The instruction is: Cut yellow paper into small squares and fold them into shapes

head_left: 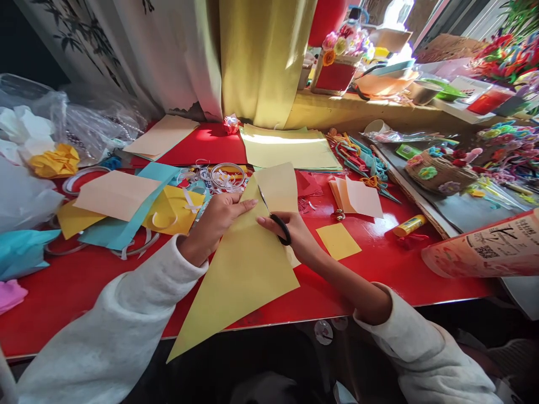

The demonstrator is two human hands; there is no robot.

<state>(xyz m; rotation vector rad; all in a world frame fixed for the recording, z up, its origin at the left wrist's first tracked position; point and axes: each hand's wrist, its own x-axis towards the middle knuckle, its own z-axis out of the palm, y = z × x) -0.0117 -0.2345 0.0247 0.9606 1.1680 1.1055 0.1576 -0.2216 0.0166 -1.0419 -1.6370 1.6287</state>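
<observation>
Yellow paper (246, 275) is pinched in the left hand (217, 221), the inward-angled right hand (300, 235) gripping scissors (286, 228).

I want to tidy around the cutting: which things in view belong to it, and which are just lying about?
In use:
- pale yellow sheet, in the left hand
- scissors, in the right hand

Apparently lying about:
- yellow tube
- pink cup
- flowered basket

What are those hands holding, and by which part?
The left hand grips the yellow paper near its upper left edge; the right hand holds the scissors by the black handle.
</observation>
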